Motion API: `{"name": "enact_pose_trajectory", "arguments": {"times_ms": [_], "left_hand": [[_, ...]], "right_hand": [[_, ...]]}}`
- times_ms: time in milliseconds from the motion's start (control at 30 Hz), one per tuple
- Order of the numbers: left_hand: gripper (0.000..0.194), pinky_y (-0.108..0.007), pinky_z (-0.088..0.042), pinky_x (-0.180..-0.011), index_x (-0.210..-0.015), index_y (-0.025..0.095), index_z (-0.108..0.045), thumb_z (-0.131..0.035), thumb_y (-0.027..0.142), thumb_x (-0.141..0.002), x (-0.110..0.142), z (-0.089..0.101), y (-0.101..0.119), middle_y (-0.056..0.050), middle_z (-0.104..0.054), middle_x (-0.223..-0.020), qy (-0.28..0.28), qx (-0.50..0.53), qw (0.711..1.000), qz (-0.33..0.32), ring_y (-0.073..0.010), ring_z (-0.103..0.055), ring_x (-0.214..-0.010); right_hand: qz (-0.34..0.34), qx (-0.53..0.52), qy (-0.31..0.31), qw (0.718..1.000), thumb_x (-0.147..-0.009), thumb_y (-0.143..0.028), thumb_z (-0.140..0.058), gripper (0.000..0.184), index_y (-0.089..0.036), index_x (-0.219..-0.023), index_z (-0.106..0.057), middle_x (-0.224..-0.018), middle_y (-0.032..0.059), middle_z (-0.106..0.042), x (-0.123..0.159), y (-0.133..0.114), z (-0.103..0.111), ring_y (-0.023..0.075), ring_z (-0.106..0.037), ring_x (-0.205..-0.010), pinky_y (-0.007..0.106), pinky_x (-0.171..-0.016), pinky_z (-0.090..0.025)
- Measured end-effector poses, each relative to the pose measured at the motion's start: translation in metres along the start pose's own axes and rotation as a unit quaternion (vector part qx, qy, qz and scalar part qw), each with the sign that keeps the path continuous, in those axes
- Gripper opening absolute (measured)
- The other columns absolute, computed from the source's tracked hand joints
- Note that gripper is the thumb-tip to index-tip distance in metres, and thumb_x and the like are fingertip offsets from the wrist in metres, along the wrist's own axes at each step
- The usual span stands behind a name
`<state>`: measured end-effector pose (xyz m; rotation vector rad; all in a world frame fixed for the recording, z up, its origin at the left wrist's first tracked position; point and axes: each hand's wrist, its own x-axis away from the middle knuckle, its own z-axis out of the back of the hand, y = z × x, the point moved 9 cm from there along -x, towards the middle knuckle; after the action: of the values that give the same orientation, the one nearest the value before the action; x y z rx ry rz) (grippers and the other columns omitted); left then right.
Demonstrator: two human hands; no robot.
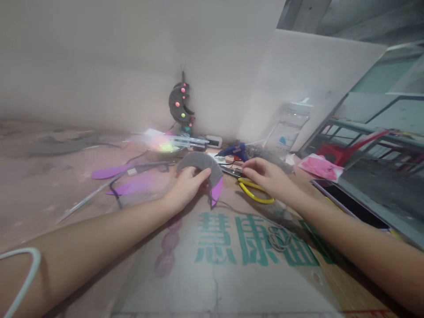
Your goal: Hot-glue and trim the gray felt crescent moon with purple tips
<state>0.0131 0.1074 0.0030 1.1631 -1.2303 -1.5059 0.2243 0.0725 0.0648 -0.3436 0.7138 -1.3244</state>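
Observation:
My left hand (190, 187) grips a crescent (202, 162) wrapped in grey yarn, its thumb lying across the front. At the crescent's lower right tip a purple part (217, 191) shows bare of yarn. To the right, my right hand (261, 174) has thumb and forefinger brought together; what they pinch, if anything, is too blurred to make out. Yellow-handled scissors (256, 194) lie just under that hand, blades pointing left. Below them a thin grey yarn (280, 238) trails and coils on the printed cardboard (198, 282).
A dark crescent with coloured beads (179, 104) stands by the wall. Behind my hands are a blue glue gun (236, 151) and a clear bottle (289, 126). Purple pieces (109, 171) lie left; a pink packet (321, 168) and a phone (351, 203) lie right.

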Motion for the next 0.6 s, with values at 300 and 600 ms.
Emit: {"name": "enact_pose_trajectory", "arguments": {"times_ms": [300,600], "left_hand": [[0.035,-0.027,-0.043,-0.063,-0.068,0.016,-0.059,-0.064,0.049,-0.078,0.000,-0.001,0.002,-0.002,-0.063,-0.063,-0.001,0.009,1.000,-0.012,-0.0140,-0.057,-0.060],[0.035,-0.028,-0.043,-0.062,-0.066,0.017,-0.059,-0.059,0.047,-0.082,0.002,-0.005,0.010,-0.003,-0.064,-0.062,-0.014,-0.040,0.999,-0.026,-0.0157,-0.058,-0.060]], "right_hand": [[-0.113,-0.222,-0.226,0.942,-0.084,-0.039,-0.061,0.032,-0.024,-0.107,-0.045,-0.064,-0.0073,-0.058,0.051,-0.017,-0.079,0.0086,-0.049,-0.041,0.019,-0.037,-0.036],[0.012,-0.036,-0.129,0.991,-0.085,-0.035,-0.058,0.022,-0.019,-0.077,-0.071,-0.072,0.0008,-0.069,0.034,-0.026,-0.041,0.0149,-0.060,-0.067,0.025,-0.061,-0.044]]}}
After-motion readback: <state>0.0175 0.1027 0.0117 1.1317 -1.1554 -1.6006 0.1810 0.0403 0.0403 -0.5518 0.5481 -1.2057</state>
